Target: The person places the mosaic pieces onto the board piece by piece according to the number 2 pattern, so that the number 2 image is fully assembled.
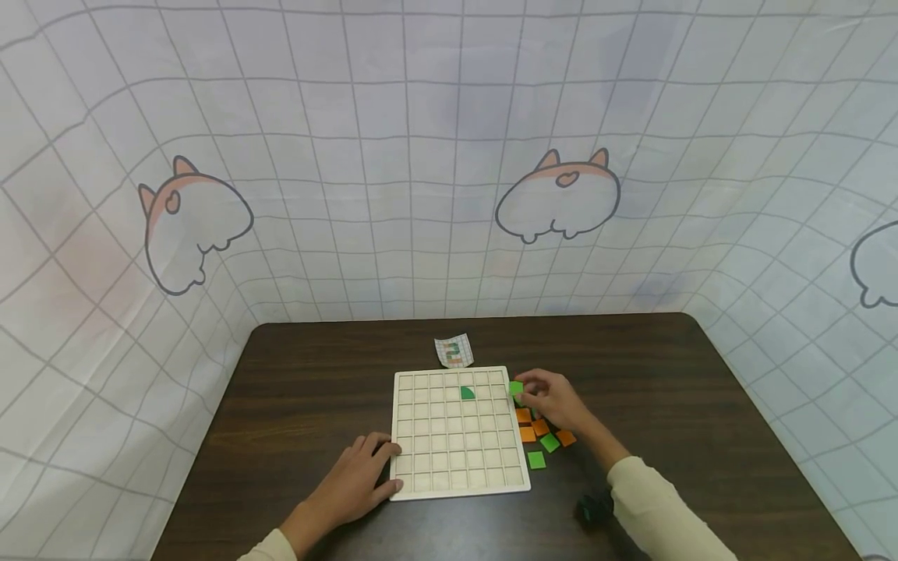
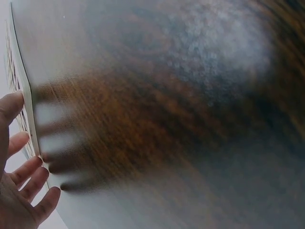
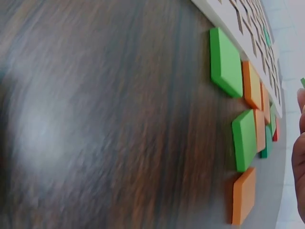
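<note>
A white square grid board [image 1: 438, 446] lies on the dark wooden table. My left hand [image 1: 356, 475] rests at its lower left edge, thumb and fingertips touching the rim; in the left wrist view the fingers [image 2: 32, 183] are spread and relaxed. Just past the board's upper right edge, my right hand [image 1: 556, 399] pinches a light green square tile [image 1: 516, 387] between thumb and fingers. One dark green tile with a rounded corner [image 1: 467, 393] sits in a cell of the upper rows. In the right wrist view only part of the right hand [image 3: 299, 157] shows, at the right border.
Along the board's right side lie several loose tiles, among them an orange one [image 1: 527, 434] and a green square [image 1: 536, 460]. A small printed card [image 1: 454, 351] lies behind the board. A dark object [image 1: 591, 510] is near the right forearm. Patterned white cloth [image 1: 393, 156] surrounds the table.
</note>
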`<state>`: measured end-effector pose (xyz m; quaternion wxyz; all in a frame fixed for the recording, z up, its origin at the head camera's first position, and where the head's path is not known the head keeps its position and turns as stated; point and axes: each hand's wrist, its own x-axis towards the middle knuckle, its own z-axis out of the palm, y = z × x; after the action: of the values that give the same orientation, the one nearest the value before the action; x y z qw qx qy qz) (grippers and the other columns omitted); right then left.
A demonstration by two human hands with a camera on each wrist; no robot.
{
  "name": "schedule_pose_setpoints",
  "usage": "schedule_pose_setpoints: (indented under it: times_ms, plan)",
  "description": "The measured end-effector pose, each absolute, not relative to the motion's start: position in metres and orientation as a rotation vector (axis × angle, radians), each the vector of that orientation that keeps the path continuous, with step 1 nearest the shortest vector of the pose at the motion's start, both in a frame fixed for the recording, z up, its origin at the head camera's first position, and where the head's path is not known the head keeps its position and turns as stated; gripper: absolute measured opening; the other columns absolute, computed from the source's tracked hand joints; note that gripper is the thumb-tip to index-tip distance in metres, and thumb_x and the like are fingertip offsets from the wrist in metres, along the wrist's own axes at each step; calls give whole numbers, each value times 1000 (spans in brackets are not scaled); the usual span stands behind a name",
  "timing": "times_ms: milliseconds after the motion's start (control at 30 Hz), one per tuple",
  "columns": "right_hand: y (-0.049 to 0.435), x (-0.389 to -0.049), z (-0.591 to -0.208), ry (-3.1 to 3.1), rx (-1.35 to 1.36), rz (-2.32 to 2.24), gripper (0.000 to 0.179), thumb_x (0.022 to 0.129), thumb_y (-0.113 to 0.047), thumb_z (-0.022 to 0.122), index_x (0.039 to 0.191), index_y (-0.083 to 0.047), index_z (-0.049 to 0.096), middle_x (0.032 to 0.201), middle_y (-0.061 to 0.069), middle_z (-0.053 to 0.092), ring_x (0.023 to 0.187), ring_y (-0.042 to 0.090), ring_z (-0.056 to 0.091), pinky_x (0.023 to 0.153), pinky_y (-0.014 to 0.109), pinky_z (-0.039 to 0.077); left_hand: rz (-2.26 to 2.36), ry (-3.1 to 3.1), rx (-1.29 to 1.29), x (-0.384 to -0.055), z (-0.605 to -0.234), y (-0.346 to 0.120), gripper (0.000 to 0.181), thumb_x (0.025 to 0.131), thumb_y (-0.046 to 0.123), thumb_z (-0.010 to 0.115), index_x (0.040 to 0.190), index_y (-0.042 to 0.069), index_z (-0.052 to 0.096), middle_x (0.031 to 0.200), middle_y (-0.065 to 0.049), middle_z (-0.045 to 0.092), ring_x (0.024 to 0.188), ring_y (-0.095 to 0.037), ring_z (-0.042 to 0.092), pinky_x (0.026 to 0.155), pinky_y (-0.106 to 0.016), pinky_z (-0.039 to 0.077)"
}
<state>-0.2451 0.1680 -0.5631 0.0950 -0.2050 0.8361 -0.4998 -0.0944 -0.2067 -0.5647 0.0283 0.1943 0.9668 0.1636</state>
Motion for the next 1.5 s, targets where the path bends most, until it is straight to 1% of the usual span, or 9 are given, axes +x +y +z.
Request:
schedule_pose_setpoints:
  times_ms: [100,233,333,467,733,933,1167,1333,1500]
  plan:
    - [161,-243,-558,2455,-615,-1494,33,95,-6,68,126,4,62,96,21,68,60,43,59,53,40,53,522,2976,598,-93,-564,-207,44,94,39,70,130,16,58,134,-9,53,117,-28,53,89,-51,47]
    - [150,-234,-535,2402,-642,-1504,31,95,-1,66,124,9,60,96,24,66,64,52,57,52,39,52,545,2965,600,-92,-563,-208,44,95,38,70,131,15,58,134,-10,52,118,-28,53,89,-52,47]
    - [143,-229,-523,2389,-659,-1514,30,94,0,66,122,9,60,94,21,67,62,49,54,49,30,47,542,2965,596,-92,-563,-208,45,95,38,70,131,15,58,135,-10,52,118,-29,53,90,-52,47]
    - [135,-229,-520,2402,-652,-1517,28,93,1,67,119,8,61,92,19,67,60,40,53,50,28,45,517,2970,587,-93,-563,-207,45,94,39,70,130,16,58,134,-9,53,118,-28,53,90,-52,47]
    - [122,-240,-540,2401,-642,-1507,30,95,-4,66,122,6,61,97,20,68,67,49,57,52,34,47,507,2974,588,-94,-563,-207,44,94,40,70,130,17,57,134,-8,52,118,-28,53,90,-51,47]
    - [116,-248,-558,2372,-654,-1522,30,96,-9,67,123,2,62,98,19,68,63,38,59,56,39,52,512,2969,590,-94,-562,-206,44,94,40,69,130,17,57,134,-8,52,118,-28,52,91,-51,47]
    - [107,-249,-560,2346,-593,-1519,30,96,-15,68,124,-3,64,99,13,67,61,22,57,56,32,50,516,2965,574,-94,-561,-205,45,94,39,70,130,16,58,133,-8,52,118,-27,52,90,-51,47]
    - [101,-249,-560,2359,-561,-1497,33,96,-17,68,126,-4,65,102,12,67,64,19,60,59,31,51,507,2963,565,-94,-561,-205,45,93,40,71,130,17,57,134,-8,52,119,-27,52,90,-51,47]
    - [95,-250,-562,2346,-551,-1496,32,95,-16,69,125,-5,65,101,12,67,61,20,59,57,31,51,505,2965,564,-94,-562,-206,46,94,40,70,131,17,57,134,-8,52,120,-27,52,91,-51,46]
